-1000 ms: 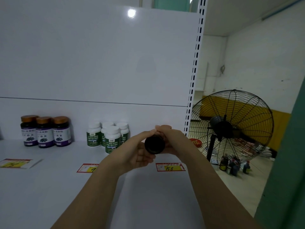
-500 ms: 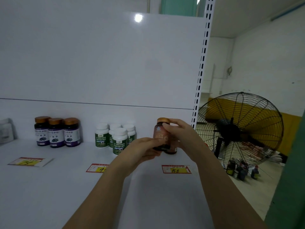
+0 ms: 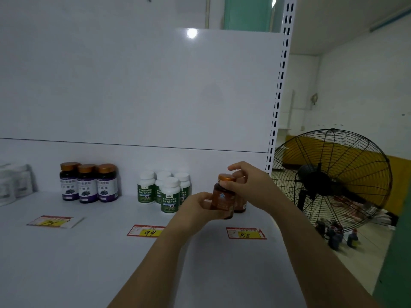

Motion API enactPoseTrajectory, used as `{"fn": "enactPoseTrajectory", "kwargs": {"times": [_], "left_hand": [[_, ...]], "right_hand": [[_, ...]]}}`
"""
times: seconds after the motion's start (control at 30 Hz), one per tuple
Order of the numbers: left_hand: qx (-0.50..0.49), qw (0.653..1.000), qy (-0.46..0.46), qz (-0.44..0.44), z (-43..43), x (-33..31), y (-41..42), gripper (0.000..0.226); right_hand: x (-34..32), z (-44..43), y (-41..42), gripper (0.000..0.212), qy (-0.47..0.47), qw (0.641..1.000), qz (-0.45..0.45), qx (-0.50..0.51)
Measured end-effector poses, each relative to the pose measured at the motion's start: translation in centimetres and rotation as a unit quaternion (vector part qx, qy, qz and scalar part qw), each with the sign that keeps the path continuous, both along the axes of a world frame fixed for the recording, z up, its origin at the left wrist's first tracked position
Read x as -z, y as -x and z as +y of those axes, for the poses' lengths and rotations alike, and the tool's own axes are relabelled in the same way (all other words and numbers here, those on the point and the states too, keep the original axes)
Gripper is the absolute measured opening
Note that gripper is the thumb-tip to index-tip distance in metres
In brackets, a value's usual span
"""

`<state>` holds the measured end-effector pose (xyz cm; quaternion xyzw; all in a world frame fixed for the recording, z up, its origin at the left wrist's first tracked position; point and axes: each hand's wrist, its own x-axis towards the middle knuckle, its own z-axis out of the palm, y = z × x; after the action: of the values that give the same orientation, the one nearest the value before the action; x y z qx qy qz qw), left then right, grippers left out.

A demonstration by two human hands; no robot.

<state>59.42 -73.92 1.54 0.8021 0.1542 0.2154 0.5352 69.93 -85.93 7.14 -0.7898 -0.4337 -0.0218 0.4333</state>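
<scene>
Amber bottle: the amber bottle (image 3: 222, 202) is upright with its copper cap on, low over the right part of the shelf (image 3: 66, 263); I cannot tell whether its base touches the surface.
Left hand: the left hand (image 3: 195, 207) wraps the lower body of the bottle from the left.
Right hand: the right hand (image 3: 251, 187) pinches the bottle just under the cap from the right, with one finger lifted clear above.
Behind: a second amber bottle (image 3: 241, 204) stands just behind and right, partly hidden by the right hand.
Left neighbour: a cluster of white bottles (image 3: 170, 192) stands near, its front bottle just beside the left hand's fingers.
Further left: three purple-label bottles (image 3: 87, 185) stand against the back panel, well apart.
Front room: bare shelf lies between the bottle and the 158 price tag (image 3: 245, 233), and wide bare shelf in front of the tag.
Right edge: the shelf ends at the slotted upright (image 3: 278, 96), near the right hand; past it stands a black fan (image 3: 333, 181).
</scene>
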Motion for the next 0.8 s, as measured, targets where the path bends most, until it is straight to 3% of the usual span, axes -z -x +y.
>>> {"fn": "enactPoseTrajectory", "kwargs": {"times": [0.1,0.17,0.3,0.37,0.53,0.8], "left_hand": [[-0.022,1.000,-0.018,-0.002,0.2,0.0,-0.3,0.041],[-0.041,0.998,-0.043,0.000,0.4,0.0,-0.7,0.046],[-0.063,0.982,-0.142,0.105,-0.1,0.7,-1.0,0.072],[-0.055,0.958,-0.221,0.177,-0.6,1.4,-1.1,0.069],[-0.032,0.893,-0.379,0.239,-0.8,2.4,-1.2,0.054],[-0.033,0.855,-0.438,0.276,-0.2,3.8,-2.2,0.057]], "right_hand": [[-2.8,0.4,-0.2,0.042,0.145,0.986,-0.087,-0.010],[-4.5,1.0,-0.4,0.037,0.194,0.974,-0.112,-0.025],[-6.1,3.0,-1.6,0.034,0.181,0.974,-0.132,-0.012],[-5.8,4.1,-2.4,0.035,0.174,0.974,-0.147,0.001],[-3.2,6.0,-3.9,0.032,0.202,0.963,-0.179,0.016],[-0.1,7.3,-5.0,0.034,0.283,0.933,-0.222,0.025]]}}
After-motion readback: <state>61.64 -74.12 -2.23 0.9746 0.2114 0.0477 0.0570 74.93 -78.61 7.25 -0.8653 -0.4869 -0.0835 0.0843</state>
